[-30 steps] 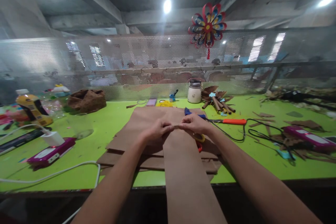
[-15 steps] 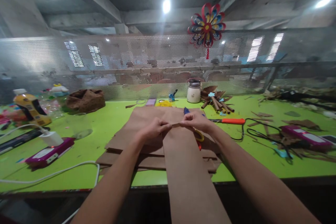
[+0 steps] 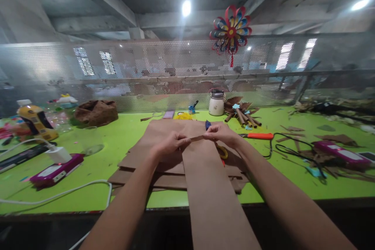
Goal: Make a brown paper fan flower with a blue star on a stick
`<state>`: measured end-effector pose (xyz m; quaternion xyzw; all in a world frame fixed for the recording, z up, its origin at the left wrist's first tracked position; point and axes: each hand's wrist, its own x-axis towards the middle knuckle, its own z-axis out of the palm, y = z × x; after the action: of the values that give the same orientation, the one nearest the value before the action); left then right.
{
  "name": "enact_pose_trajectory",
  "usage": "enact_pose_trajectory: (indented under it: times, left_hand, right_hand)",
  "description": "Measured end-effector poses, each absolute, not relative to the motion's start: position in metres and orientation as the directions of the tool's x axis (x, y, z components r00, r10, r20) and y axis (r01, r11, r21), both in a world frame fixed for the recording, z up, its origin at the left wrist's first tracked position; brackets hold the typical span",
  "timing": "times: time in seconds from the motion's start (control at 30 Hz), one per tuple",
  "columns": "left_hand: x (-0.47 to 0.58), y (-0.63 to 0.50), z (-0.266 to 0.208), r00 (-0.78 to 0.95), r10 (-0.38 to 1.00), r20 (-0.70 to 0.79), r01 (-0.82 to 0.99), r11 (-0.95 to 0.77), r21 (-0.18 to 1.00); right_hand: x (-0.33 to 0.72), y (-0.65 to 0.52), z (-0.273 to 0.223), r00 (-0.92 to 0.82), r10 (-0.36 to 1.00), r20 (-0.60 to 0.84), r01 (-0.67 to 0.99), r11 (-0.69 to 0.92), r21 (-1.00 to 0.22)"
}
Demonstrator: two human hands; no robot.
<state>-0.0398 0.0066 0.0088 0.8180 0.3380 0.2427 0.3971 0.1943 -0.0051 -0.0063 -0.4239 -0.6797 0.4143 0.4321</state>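
Observation:
A long strip of brown paper point(image 3: 211, 187) runs from my hands toward me and hangs over the table's front edge. Its far end is folded or rolled into a narrow band. My left hand point(image 3: 172, 142) pinches the left end of that band, and my right hand point(image 3: 219, 133) pinches the right end between thumb and fingers. Beneath lies a stack of brown paper sheets point(image 3: 143, 144). Beside my right wrist, partly covered, are yellow-handled scissors point(image 3: 223, 151). A dark blue object point(image 3: 208, 125) shows just behind my right fingers.
On the right, an orange-handled tool point(image 3: 260, 136) trails a black cord. Purple power strips point(image 3: 55, 174) lie at both sides. A white jar point(image 3: 216, 105), rolled brown paper pieces point(image 3: 241, 115) and a brown cloth bundle point(image 3: 96, 112) stand at the back. A white cable crosses the left front.
Both hands keep their pinch on the strip's far end. The right hand has shifted very slightly; the folded band tilts a little more. Little else differs.

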Motion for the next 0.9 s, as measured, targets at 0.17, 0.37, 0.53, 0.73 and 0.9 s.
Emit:
enact_pose_trajectory:
  times: [0.17,0.37,0.53,0.73,0.9]
  left_hand:
    - [-0.042,0.015,0.009,0.707,0.703,0.075,0.402,-0.487,0.775]
    - [-0.046,0.018,0.007,0.696,0.709,0.115,0.373,-0.494,0.785]
    - [-0.048,0.022,0.009,0.633,0.769,0.091,0.398,-0.424,0.814]
    - [-0.051,0.030,0.002,0.562,0.818,0.125,0.299,-0.342,0.891]
    - [-0.047,0.030,-0.001,0.569,0.817,0.092,0.052,-0.147,0.988]
  right_hand:
    - [0.198,-0.003,-0.006,-0.277,0.930,0.241,0.216,0.305,-0.928]
    - [0.199,-0.004,-0.005,-0.324,0.927,0.189,0.146,0.246,-0.958]
    - [0.198,-0.003,-0.006,-0.331,0.922,0.200,0.123,0.252,-0.960]
    - [0.204,-0.002,-0.005,-0.323,0.923,0.208,0.040,0.233,-0.972]
    - [0.201,-0.001,-0.004,-0.232,0.932,0.277,-0.154,0.246,-0.957]
